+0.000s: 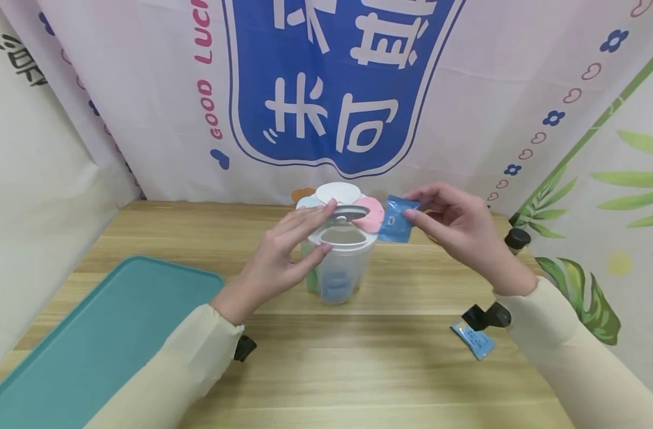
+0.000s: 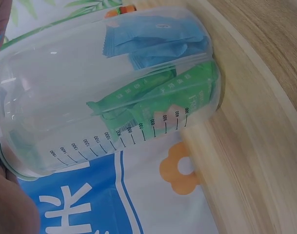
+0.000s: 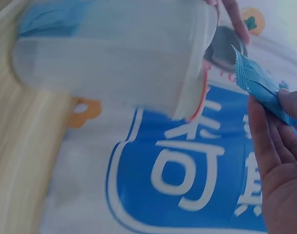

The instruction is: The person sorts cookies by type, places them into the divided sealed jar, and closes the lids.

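A clear plastic storage canister [image 1: 361, 262] stands upright on the table, topped by a ring of coloured flaps. Its front grey lid [image 1: 353, 211] is raised over an opening. My left hand [image 1: 280, 253] touches this lid with fairly straight fingers, its thumb by the rim. Right of the opening, my right hand [image 1: 457, 229] pinches a small blue packet [image 1: 395, 221] between thumb and fingers. Through the canister wall, the left wrist view shows blue packets [image 2: 158, 36] and green packets [image 2: 182, 95] in separate compartments.
Another blue packet [image 1: 473, 341] lies on the wooden table [image 1: 326, 363] near my right wrist. At the left is a teal tray [image 1: 139, 322]. A black-capped object [image 1: 518, 239] stands at the far right, and a printed cloth [image 1: 165, 119] hangs behind.
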